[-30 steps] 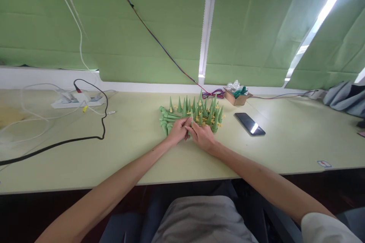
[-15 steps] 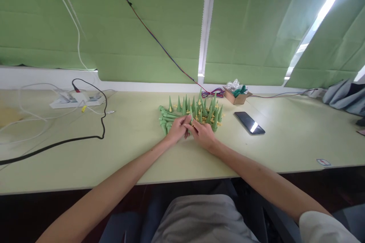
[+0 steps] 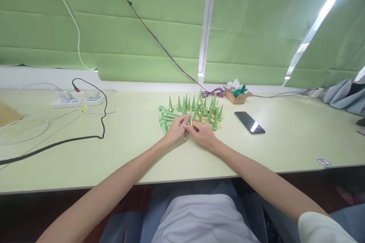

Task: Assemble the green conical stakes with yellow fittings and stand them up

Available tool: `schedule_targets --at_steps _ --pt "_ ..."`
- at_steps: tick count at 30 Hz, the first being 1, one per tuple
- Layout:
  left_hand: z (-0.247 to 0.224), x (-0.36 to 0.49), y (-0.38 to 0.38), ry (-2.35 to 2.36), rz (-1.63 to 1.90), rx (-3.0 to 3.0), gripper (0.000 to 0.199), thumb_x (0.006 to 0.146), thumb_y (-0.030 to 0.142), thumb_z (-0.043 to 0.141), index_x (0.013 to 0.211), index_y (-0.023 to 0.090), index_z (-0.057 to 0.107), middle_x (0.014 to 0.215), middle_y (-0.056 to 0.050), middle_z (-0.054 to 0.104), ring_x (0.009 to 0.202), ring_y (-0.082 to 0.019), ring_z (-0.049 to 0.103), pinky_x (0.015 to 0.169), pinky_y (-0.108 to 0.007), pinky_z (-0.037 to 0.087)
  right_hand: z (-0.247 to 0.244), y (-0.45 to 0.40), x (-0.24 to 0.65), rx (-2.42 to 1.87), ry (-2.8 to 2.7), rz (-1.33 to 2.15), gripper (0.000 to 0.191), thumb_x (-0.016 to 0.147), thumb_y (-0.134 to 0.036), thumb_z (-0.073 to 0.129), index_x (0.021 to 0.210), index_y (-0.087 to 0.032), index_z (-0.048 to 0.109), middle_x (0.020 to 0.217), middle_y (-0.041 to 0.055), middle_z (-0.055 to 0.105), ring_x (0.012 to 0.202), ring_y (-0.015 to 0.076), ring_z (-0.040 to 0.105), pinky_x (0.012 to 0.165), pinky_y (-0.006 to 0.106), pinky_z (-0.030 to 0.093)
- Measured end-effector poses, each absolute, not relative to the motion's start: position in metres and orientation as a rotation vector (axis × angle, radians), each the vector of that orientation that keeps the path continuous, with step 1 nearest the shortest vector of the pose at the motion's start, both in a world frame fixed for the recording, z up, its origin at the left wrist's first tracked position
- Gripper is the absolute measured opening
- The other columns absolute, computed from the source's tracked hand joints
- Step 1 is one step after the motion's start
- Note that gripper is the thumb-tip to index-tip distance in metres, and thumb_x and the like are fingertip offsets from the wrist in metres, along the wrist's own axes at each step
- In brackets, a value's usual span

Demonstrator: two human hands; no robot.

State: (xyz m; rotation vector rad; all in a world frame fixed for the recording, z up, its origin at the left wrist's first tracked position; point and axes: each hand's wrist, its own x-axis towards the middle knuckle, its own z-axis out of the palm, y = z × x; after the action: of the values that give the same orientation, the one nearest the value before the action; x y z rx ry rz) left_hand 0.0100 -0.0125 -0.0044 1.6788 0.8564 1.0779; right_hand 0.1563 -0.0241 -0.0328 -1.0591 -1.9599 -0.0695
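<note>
My two hands meet at the near edge of a cluster of green parts on the table. Between them a green cone (image 3: 191,119) stands tip up, with a small yellow fitting (image 3: 192,125) at its lower end. The fingers of my left hand (image 3: 177,128) are closed around the cone's left side. From the right, my right hand (image 3: 204,133) pinches at the yellow fitting; its fingertips are partly hidden. Several upright green cones (image 3: 215,121) with yellow fittings stand just behind. Ribbed green stems (image 3: 169,114) lie left of them, partly behind my left hand.
A black phone (image 3: 249,122) lies right of the cones. Behind it sits a small cardboard box (image 3: 235,98) with crumpled plastic, beside a coiled cable (image 3: 216,92). A power strip (image 3: 78,100) and a black cable (image 3: 68,140) occupy the table's left side.
My hands stay in nearly the same place. The yellow fitting at the cone's lower end shows more plainly now between my fingers.
</note>
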Motion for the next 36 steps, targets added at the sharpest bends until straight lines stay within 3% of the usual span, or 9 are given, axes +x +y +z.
schedule_targets --at_steps 11,18,27,36 --pt "-0.003 0.007 -0.012 0.851 1.046 1.729 0.049 0.091 0.063 0.050 0.076 0.017 0.054 0.057 0.002 0.054 0.040 -0.009 0.049 0.039 -0.023 0.041 -0.032 -0.025 0.157 -1.056 -1.947 0.086 0.053 0.098 -0.056 0.041 0.059 -0.021 0.035 0.050 -0.0027 0.041 0.049 0.0106 0.035 0.054 0.026 0.027" --pt "0.000 0.005 -0.012 0.946 1.073 1.738 0.048 0.090 0.062 0.054 0.071 0.019 0.049 0.050 0.006 0.044 0.035 -0.010 0.048 0.033 -0.023 0.032 -0.024 -0.029 0.160 -0.970 -1.895 0.350 0.046 0.102 -0.045 0.032 0.063 -0.021 0.037 0.055 -0.0030 0.043 0.052 0.0111 0.038 0.057 0.027 0.029" --pt "0.004 0.004 -0.013 0.892 1.040 1.554 0.046 0.087 0.058 0.062 0.070 0.020 0.042 0.048 0.007 0.041 0.032 -0.010 0.048 0.027 -0.019 0.024 -0.025 -0.024 0.161 -1.006 -1.686 0.728 0.059 0.101 -0.058 0.031 0.055 -0.022 0.042 0.050 -0.0013 0.047 0.050 0.0125 0.044 0.056 0.028 0.035" --pt "0.001 0.004 -0.011 0.868 1.009 1.472 0.044 0.085 0.054 0.066 0.070 0.020 0.042 0.039 0.008 0.043 0.028 -0.008 0.042 0.026 -0.017 0.019 -0.031 -0.020 0.160 -0.985 -1.644 0.863 0.061 0.098 -0.064 0.033 0.055 -0.023 0.041 0.044 -0.0021 0.043 0.047 0.0131 0.044 0.051 0.028 0.034"
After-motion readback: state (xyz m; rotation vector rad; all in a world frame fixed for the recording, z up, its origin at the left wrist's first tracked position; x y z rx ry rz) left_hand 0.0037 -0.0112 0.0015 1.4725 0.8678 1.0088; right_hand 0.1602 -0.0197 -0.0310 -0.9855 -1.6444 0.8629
